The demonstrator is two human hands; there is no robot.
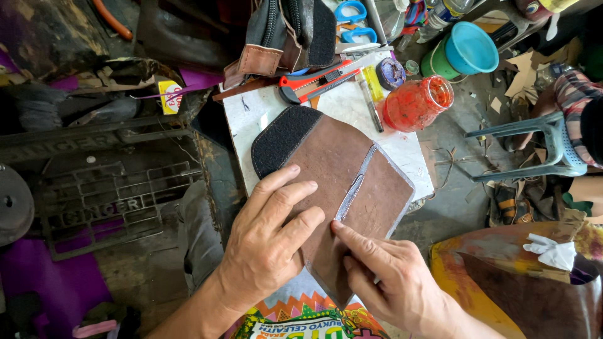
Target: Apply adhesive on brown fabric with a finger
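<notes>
While both hands press down on it, a brown leather piece (333,188) lies flat on a small white work board (377,135) in the middle of the scene. The left hand (267,235) rests palm down with fingers spread over the near left part of the leather, gripping nothing, only pressing. The right hand (389,273) comes in from the near right, its fingers stretched out and its fingertip touching the leather beside a pale glued seam (357,188) that runs across the piece; it too holds nothing in a closed grasp. A black fuzzy strip (282,139) covers the far left end of the leather. Farther back on the board lie a red utility knife (317,80) and a thin pen (369,103), with a red-stained clear jar (418,102) just to the right. Beyond these stand a blue cup (471,49) and blue-handled scissors (348,19). A dark metal sewing machine stand (103,201) sits to the left.
</notes>
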